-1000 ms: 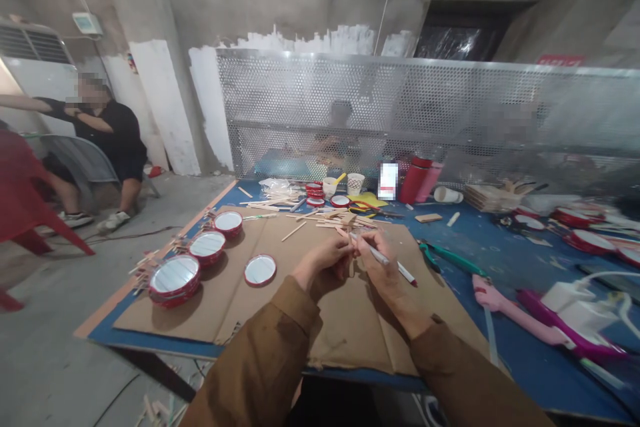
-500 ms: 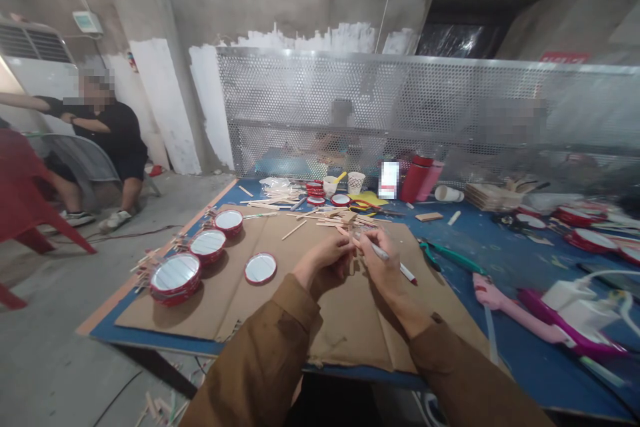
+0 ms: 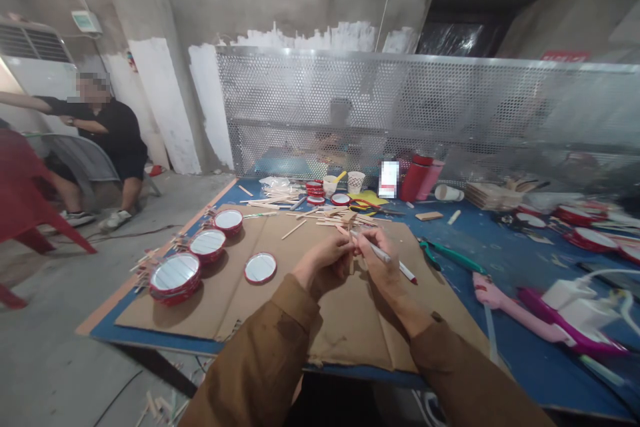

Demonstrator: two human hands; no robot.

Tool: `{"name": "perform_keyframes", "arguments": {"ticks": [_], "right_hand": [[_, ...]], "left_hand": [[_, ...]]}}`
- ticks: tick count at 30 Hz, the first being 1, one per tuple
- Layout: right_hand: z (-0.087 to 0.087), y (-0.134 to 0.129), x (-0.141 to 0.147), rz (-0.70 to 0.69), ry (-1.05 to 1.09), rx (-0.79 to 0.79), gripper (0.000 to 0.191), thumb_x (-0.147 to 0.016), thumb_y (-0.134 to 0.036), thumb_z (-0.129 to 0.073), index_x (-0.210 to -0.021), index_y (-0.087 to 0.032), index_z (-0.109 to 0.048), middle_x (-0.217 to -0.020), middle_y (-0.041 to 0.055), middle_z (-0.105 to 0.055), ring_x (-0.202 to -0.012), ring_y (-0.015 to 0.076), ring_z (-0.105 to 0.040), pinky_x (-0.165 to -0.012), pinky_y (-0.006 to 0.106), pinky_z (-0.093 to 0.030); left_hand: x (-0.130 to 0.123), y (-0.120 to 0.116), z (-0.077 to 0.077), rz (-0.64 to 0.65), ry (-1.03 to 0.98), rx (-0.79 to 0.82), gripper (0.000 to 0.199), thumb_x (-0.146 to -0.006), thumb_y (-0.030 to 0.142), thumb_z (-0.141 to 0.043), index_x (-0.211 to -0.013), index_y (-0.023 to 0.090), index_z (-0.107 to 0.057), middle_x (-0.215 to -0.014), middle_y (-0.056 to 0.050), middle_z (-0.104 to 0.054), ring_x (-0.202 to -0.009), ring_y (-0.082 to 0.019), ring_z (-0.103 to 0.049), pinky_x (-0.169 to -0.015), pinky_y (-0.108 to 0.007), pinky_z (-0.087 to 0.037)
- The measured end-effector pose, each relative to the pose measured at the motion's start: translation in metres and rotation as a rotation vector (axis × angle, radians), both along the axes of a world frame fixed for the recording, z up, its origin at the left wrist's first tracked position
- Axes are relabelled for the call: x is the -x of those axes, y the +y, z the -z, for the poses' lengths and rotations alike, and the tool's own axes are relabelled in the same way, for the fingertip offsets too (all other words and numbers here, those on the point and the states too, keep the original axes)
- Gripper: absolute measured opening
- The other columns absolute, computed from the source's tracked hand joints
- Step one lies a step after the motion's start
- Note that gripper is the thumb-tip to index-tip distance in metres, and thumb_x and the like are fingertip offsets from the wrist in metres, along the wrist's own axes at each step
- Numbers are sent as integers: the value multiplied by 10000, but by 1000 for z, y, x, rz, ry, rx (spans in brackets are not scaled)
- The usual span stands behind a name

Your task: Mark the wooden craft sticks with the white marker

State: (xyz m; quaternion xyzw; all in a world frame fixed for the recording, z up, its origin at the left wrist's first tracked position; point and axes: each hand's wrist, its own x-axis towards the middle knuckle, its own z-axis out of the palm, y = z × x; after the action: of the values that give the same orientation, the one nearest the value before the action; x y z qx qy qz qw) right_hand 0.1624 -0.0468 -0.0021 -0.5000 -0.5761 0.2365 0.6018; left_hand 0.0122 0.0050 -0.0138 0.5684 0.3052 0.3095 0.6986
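My left hand [image 3: 327,259] is closed on a thin wooden stick [image 3: 351,264], which stands roughly upright between the fingers above the cardboard. A small wooden piece [image 3: 349,218] shows at its upper end; whether the two are joined I cannot tell. My right hand [image 3: 381,260] grips a white marker pen [image 3: 376,251], its tip end close to the stick and to my left fingertips. Behind the right hand, a red-ended marker [image 3: 408,272] lies on the cardboard [image 3: 290,307], partly hidden. To the left lies a round red-rimmed lid [image 3: 261,268].
Red-rimmed round tins [image 3: 175,275] with sticks beside them line the left edge. Loose wooden sticks [image 3: 325,219], paper cups [image 3: 356,181] and a red bottle [image 3: 417,177] stand or lie behind. Green-handled pliers [image 3: 453,255] and a pink glue gun [image 3: 520,317] are at right.
The marker in my right hand has turned slightly, showing more of its barrel, and the right fingers have shifted a little. My left hand stays in almost the same place.
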Motion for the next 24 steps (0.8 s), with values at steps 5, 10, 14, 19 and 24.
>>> {"name": "perform_keyframes", "arguments": {"ticks": [5, 10, 14, 19, 24], "right_hand": [[3, 1, -3, -12, -17, -1, 374, -889, -633, -757, -866, -266, -689, -710, 15, -744, -630, 204, -713, -653, 340, -616], [0, -1, -1, -4, -42, 1, 322, -894, -579, -751, -845, -269, -681, -688, 2, -729, -625, 195, -704, -643, 324, -608], [-4, -3, 2, 9, 4, 6, 342, -889, -576, -749, -795, -274, -619, -635, -19, -682, -574, 178, -648, -606, 311, -584], [-3, -2, 1, -2, 33, -1, 398, -864, -640, -788, -841, -266, -652, -652, -10, -695, -587, 192, -655, -604, 327, -584], [-5, -2, 2, -11, 11, 10, 404, -848, -651, -792, -836, -263, -678, -680, 6, -716, -616, 202, -682, -632, 340, -603]], "left_hand": [[-3, 5, 9, -43, 78, -78, 370, -1016, 426, -808, -820, 162, -638, -602, 42, -532, -498, -79, -459, -520, -217, -317], [0, 2, 2, -14, 135, -99, 365, -1055, 406, -743, -807, 175, -606, -606, 31, -545, -511, -93, -494, -544, -222, -375], [2, -1, -6, 10, 158, -80, 390, -1052, 424, -753, -791, 178, -598, -599, 28, -548, -503, -92, -495, -539, -223, -370], [1, -2, -7, -14, 150, -93, 331, -1063, 348, -724, -802, 175, -617, -591, 31, -535, -509, -93, -474, -548, -230, -365], [0, -1, -4, -44, 153, -73, 277, -1042, 315, -757, -835, 169, -646, -609, 31, -543, -517, -101, -472, -550, -245, -361]]}}
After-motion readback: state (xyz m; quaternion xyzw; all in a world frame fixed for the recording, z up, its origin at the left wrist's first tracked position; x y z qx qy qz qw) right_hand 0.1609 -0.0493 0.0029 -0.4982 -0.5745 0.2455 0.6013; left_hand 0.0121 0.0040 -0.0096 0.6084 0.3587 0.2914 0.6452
